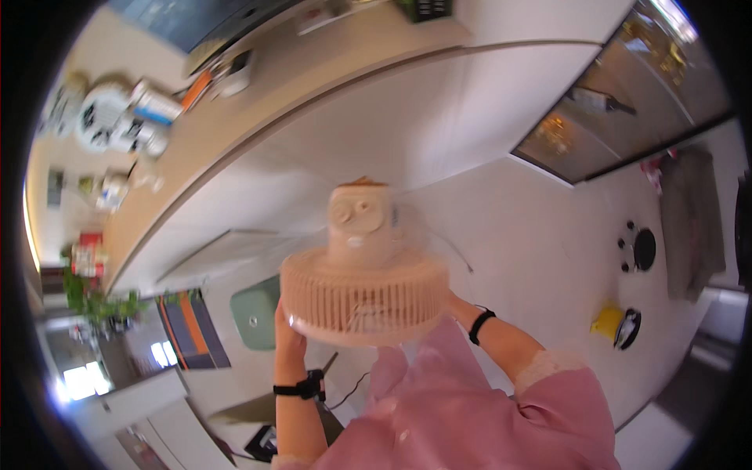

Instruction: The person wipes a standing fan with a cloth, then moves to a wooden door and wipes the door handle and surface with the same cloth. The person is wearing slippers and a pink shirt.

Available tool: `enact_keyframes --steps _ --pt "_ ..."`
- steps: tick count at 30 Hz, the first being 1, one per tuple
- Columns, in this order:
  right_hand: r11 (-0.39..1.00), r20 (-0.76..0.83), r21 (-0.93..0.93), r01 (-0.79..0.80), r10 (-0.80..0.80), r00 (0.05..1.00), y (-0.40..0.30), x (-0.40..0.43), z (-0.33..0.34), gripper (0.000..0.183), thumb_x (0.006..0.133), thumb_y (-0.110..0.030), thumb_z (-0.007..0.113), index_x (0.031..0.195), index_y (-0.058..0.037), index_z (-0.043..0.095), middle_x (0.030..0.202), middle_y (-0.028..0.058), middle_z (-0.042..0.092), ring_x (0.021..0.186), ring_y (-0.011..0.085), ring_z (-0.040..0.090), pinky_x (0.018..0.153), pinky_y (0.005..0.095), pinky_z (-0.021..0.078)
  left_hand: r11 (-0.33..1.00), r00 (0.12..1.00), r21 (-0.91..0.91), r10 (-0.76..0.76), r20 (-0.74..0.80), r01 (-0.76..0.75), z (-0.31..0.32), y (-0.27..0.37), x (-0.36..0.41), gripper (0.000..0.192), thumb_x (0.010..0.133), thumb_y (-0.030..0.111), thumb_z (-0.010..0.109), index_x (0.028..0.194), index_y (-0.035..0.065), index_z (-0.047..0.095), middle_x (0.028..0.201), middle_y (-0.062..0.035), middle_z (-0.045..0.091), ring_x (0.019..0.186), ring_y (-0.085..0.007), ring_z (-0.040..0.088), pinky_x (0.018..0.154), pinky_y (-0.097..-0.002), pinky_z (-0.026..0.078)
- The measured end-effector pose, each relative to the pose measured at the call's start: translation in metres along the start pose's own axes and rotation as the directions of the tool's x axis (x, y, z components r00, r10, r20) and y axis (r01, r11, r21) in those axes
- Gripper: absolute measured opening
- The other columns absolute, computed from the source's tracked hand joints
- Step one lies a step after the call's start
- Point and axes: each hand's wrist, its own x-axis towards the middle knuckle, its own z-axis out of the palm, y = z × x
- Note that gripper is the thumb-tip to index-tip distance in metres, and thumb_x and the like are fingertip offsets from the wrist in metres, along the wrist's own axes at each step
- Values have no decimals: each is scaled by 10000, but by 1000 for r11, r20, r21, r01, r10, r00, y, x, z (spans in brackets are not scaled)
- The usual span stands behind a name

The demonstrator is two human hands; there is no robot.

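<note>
A beige electric fan [364, 294] is held up in front of my body, with its slatted round housing facing me and its motor part with knobs [358, 214] pointing away. My left hand [288, 329] grips the left side of the housing, its fingers partly hidden. At the right side, my right hand [455, 305] holds the housing and is mostly covered by it. The fan is slightly blurred. Black bands circle both my wrists.
A long wooden-topped cabinet [329, 76] runs ahead, bearing a white figure [106, 117] and other items. On the left stands a green bin-like object [255, 314]. A glass-fronted cabinet [617, 100], a black-topped stool [645, 249] and a yellow stool [608, 323] are at the right.
</note>
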Motion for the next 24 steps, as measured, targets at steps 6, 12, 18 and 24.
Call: enact_keyframes --steps 6,12,18,24 --pt "1000 330 7 -21 17 944 -58 -78 22 404 971 -211 675 1339 -57 610 1191 97 669 1090 167 635 941 340 533 998 981 41 -44 -190 53 -2 -15 -42 459 1017 149 599 1467 103 521 1298 -62 654 1081 -166 660 894 -324 556" --pt "997 520 60 -54 15 854 -210 -119 76 653 923 -130 727 1510 -82 446 1327 107 607 1178 204 599 988 343 509 988 984 -58 -146 -100 141 -48 -35 -114 392 1030 256 617 1374 70 598 1204 -94 695 1046 -163 665 899 -313 552" --pt "998 588 51 25 -50 807 -280 -120 175 500 922 -124 714 1391 -60 551 1209 54 637 1062 155 609 905 315 516 984 997 -160 -81 -7 79 -117 -36 -158 413 1006 265 657 1378 92 601 1231 -77 680 1111 -148 633 951 -313 519" --pt "986 495 -153 61 23 869 -309 -92 279 241 943 -107 671 1174 -37 676 992 2 673 843 95 596 735 269 491 979 990 -153 128 -58 -135 -234 -36 -181 465 926 137 729 1371 85 604 1195 -48 676 1108 -132 622 941 -297 503"
